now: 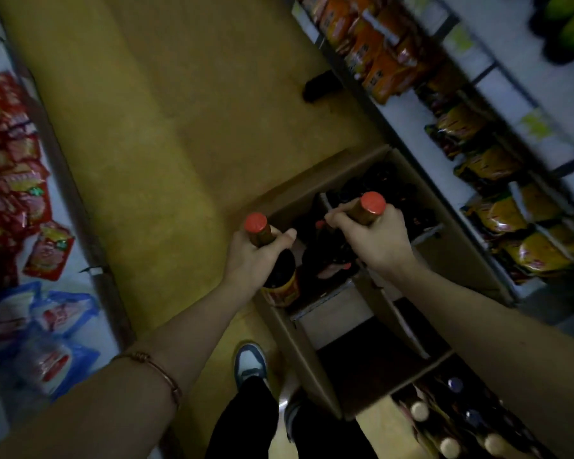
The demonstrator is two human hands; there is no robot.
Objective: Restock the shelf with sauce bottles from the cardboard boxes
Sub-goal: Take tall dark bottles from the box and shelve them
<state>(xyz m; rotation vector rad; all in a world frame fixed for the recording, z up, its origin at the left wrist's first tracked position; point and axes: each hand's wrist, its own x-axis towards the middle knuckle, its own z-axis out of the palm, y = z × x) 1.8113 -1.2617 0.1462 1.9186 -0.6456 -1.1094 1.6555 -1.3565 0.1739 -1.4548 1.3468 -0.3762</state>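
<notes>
A dim shop aisle seen from above, with a yellow floor (153, 134) running between two sets of shelves. The shelf (497, 104) on the right carries orange and yellow snack packets; red and blue packets lie on the left. An open cardboard box (451, 253) stands on the floor against the right shelf, with dark sauce bottles in it.

Over the box, the person's left hand (251, 260) is wrapped round the neck of a red-capped bottle (279, 276), lifted at the box's near-left edge. The right hand (378, 240) grips the neck of a second bottle (367, 207), whose body is hidden behind the hand.

Held only by their narrow necks, the bottles could slip or knock together, or strike the box wall on the way to the shelf.
</notes>
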